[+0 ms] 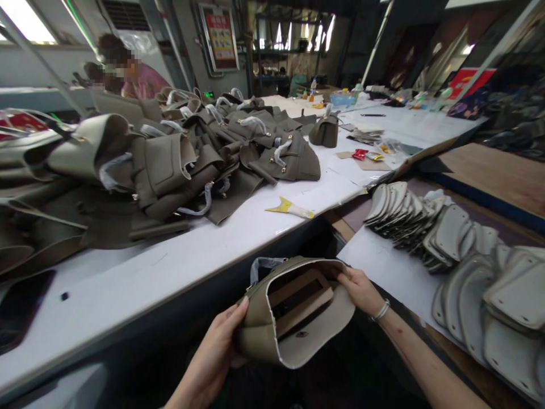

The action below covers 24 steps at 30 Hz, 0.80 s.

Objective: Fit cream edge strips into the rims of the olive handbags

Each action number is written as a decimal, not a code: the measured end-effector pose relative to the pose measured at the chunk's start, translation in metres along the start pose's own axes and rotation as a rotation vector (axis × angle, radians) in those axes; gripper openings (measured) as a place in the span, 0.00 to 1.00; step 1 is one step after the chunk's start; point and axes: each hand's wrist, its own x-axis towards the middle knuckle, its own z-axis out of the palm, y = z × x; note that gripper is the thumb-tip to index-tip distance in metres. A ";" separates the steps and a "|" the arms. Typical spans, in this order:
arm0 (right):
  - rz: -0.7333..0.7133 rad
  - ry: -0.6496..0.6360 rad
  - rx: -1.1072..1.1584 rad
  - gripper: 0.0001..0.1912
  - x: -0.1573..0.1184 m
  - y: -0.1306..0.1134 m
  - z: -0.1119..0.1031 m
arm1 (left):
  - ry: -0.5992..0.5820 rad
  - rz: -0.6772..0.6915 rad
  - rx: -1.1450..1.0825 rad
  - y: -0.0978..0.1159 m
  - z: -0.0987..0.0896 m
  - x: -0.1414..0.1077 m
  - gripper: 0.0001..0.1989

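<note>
I hold an unfinished olive-grey handbag shell [293, 309] in front of me, its open mouth facing up and a wrapped handle at its back. My left hand [217, 346] grips its left side from below. My right hand [361, 289], a bracelet on its wrist, holds the right rim. Both hands are low, below the white table's front edge [204, 250].
A big heap of matching bag shells [170, 165] covers the table's left and back. A yellow-handled tool [292, 208] lies near the edge. Stacked grey bag panels [447, 238] fill the right bench. One bag [324, 130] stands upright farther back. A person sits far left.
</note>
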 end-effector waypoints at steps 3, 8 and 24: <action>-0.012 0.010 -0.033 0.22 0.001 -0.003 -0.004 | 0.036 0.021 0.072 0.000 0.005 -0.004 0.25; 0.008 0.112 -0.098 0.22 -0.009 -0.010 -0.013 | -0.032 0.132 0.075 0.015 0.018 -0.002 0.32; 0.163 -0.005 0.083 0.27 -0.009 -0.005 0.026 | 0.148 -0.050 0.085 -0.001 -0.038 -0.009 0.28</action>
